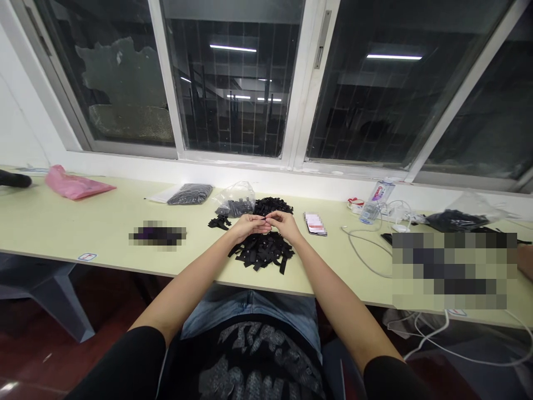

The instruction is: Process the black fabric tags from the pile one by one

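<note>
My left hand (250, 226) and my right hand (283, 224) meet fingertip to fingertip above the table. Between them is a small dark piece (264, 219), pinched by the fingers of both hands; its shape is too small to tell. Just below the hands lies a loose pile of black strips (264, 251) with small shiny dots. Behind the hands a second black heap (272, 206) sits close to the window side. To its left are a clear plastic bag (235, 201) with dark pieces in it and a few black strips (219, 223).
A phone-like stack (315, 223) lies right of the piles. Farther right are a bottle (377, 201), white cables (366, 253) and a black-filled bag (458, 214). Leftward lie a grey packet (190, 194) and pink bag (77, 183). A person's arm (525, 260) shows at the right edge.
</note>
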The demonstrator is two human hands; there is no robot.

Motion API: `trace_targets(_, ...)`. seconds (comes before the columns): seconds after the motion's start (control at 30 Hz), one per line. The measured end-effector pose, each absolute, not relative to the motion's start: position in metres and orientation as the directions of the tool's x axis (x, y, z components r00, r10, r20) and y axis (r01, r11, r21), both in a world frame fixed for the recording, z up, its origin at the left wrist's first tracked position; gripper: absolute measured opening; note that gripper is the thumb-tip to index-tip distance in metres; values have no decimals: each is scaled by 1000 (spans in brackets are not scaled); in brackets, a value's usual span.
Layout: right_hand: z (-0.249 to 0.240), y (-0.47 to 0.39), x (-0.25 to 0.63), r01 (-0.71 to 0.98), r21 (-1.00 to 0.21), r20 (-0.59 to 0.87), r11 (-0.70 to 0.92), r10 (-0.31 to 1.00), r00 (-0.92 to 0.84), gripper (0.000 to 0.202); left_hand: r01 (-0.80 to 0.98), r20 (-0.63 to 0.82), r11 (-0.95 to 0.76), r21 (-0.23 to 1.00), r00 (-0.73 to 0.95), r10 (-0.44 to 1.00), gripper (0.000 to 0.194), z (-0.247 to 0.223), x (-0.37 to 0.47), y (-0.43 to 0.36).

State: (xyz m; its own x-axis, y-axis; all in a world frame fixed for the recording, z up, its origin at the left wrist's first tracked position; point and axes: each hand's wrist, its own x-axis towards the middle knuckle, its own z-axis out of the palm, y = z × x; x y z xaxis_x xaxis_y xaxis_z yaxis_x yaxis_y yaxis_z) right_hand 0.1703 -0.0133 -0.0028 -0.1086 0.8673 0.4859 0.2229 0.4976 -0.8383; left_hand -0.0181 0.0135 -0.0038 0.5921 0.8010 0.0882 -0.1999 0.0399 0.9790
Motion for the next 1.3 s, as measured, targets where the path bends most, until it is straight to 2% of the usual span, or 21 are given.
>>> trace_targets(0.17,-1,-14,171,195,-861,457,469,883,-108,34,-195,102,19,981,592,799,39,-5,-18,14)
trace_targets(0.57,-5,-5,177,350,-789,482,504,862,-156,22,-133,142,-82,988,548,825,41,-9,-16,17)
trace_targets(0.77,-7,-5,175,320,-813,458,486,874,-165,21,-121,136,-87,989,501,855,41,-8,-17,18)
trace_targets(1.13,-7,-4,174,119,-904,389,410,906,-168,26,-83,137,-110,990,486,863,40,-4,-19,18)
trace_targets(1.23,-7,-3,174,120,-914,366,388,915,-169,26,-76,142,-121,990,492,859,38,-3,-20,17)
trace_targets(1.3,-8,-3,174,177,-906,354,384,919,-176,23,-75,140,-119,990,501,854,36,-2,-20,16)
